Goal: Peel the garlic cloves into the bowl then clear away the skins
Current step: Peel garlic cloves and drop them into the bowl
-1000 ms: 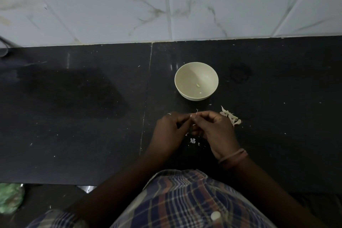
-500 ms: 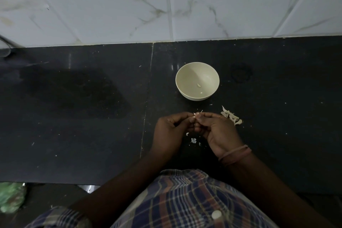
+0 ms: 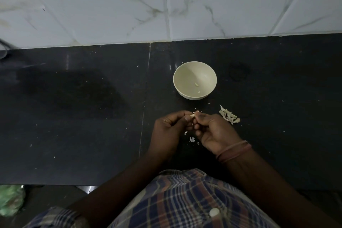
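Both hands pinched one garlic clove point(image 3: 192, 115) near the bowl point(image 3: 185, 92): left hand point(image 3: 169, 127) and right hand point(image 3: 214, 131) fingers clamped on it (skins point(image 3: 228, 115) piled right, on desk point(image 3: 92, 116)).

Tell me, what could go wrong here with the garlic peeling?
The garlic clove is tiny and pinched between the left hand and right hand short of the bowl; it could slip onto the dark counter. Skin bits already lie under the hands, apart from the skin pile, and may be missed at cleanup. The dim light hides specks.
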Action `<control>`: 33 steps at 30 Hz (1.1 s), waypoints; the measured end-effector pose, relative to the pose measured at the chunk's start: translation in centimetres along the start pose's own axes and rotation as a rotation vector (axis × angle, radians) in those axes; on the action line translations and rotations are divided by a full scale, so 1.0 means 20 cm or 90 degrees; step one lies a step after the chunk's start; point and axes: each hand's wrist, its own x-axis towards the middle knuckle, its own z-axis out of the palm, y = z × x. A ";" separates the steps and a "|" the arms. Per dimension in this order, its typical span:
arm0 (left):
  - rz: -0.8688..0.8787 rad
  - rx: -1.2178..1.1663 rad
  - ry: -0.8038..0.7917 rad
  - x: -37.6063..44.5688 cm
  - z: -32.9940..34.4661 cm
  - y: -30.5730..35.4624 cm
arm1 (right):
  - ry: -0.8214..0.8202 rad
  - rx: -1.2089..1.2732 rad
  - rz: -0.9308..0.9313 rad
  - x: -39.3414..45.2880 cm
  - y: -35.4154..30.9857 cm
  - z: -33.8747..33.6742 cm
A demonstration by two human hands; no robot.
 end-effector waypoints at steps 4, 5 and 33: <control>-0.042 -0.020 -0.026 0.02 -0.01 -0.02 | -0.018 -0.031 0.032 0.00 0.02 -0.02; -0.045 -0.022 -0.029 0.02 0.00 -0.01 | -0.029 -0.047 0.033 0.01 0.04 -0.02; -0.261 -0.345 0.008 0.05 0.00 -0.02 | 0.121 -0.514 -0.514 0.03 0.05 -0.12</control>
